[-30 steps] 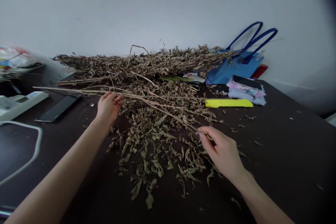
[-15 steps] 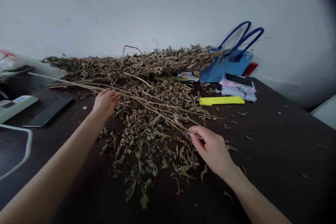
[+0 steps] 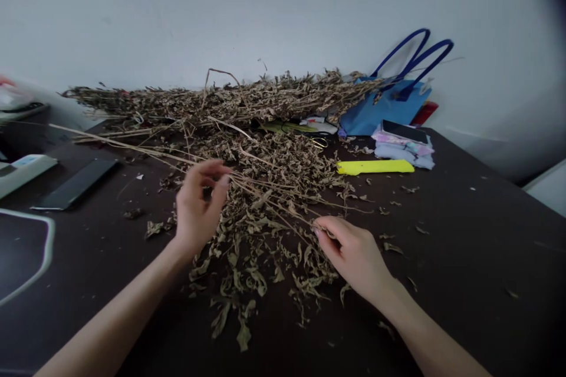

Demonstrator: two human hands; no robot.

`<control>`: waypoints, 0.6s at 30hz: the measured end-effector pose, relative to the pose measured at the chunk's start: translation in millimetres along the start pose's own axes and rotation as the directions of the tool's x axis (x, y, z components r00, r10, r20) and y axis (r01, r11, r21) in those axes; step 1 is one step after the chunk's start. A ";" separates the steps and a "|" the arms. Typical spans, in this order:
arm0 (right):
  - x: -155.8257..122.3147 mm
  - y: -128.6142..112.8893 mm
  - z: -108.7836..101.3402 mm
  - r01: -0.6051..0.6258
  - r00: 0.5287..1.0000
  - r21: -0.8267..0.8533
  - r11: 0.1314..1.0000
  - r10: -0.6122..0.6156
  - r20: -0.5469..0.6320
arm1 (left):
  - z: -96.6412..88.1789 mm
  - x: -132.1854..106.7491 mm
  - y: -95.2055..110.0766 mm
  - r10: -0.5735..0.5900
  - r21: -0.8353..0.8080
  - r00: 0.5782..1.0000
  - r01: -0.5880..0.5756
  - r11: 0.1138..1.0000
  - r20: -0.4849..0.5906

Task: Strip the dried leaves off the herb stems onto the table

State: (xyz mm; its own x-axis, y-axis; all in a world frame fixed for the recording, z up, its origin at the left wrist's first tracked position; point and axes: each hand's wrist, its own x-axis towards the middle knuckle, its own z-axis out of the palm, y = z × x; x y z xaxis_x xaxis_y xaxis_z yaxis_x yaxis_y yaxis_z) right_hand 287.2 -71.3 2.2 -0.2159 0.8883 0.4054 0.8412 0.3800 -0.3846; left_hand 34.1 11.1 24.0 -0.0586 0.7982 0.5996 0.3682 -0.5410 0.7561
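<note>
Several long, thin dried plant stems (image 3: pixel 283 185) run from the far left down to the right across a pile of crumpled dried leaves (image 3: pixel 269 230). My right hand (image 3: pixel 354 250) pinches the near ends of the stems between thumb and fingers. Around their middle, my left hand (image 3: pixel 198 206) is closed, with thumb and fingertips meeting on the stems. Loose leaves lie on the dark table beneath both hands. Behind them, a thick bundle of dried leafy stalks (image 3: pixel 239 97) stretches along the wall.
A blue bag (image 3: pixel 380 109) leans at the back right. Before it are a phone (image 3: pixel 404 131) on folded cloth, a yellow strip (image 3: pixel 375 167) and scissors (image 3: pixel 319 142). On the left lie a dark flat slab (image 3: pixel 77 184), a white device (image 3: pixel 26 174) and a white-edged object (image 3: pixel 46 247).
My left hand has moved right and nearer along the stems, its fingers going from loosely spread to closed on them. My right hand keeps its pinch almost in place.
</note>
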 end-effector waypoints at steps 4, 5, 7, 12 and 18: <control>-1.9 1.1 3.9 0.035 0.999 -0.075 0.997 -0.036 -0.009 | 21.5 -18.4 11.8 0.210 0.089 0.898 -0.262 0.961 0.386; -2.4 1.3 4.5 0.044 0.999 -0.101 0.994 -0.046 -0.011 | 26.8 -21.3 11.9 0.225 0.081 0.865 -0.290 0.954 0.449; -3.5 1.0 5.3 0.060 0.998 -0.146 0.987 -0.060 0.003 | 36.3 -25.5 10.9 0.201 0.082 0.818 -0.289 0.954 0.538; -5.2 -2.4 8.3 0.109 0.993 -0.197 0.974 -0.096 0.073 | 51.2 -28.7 9.7 0.018 0.216 0.794 -0.187 0.958 0.608; -4.0 -4.1 9.7 0.070 0.994 -0.189 0.979 -0.052 0.097 | 55.5 -28.6 12.2 -0.014 0.144 0.822 -0.083 0.986 0.570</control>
State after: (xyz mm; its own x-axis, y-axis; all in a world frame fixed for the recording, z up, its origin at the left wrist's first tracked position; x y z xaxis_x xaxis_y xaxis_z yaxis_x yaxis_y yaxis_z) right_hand 279.8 -74.0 -5.9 -0.3069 0.8881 0.3423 0.9025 0.3857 -0.1917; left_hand 91.8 -3.6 1.5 0.4753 0.8144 0.3329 0.5018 -0.5617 0.6578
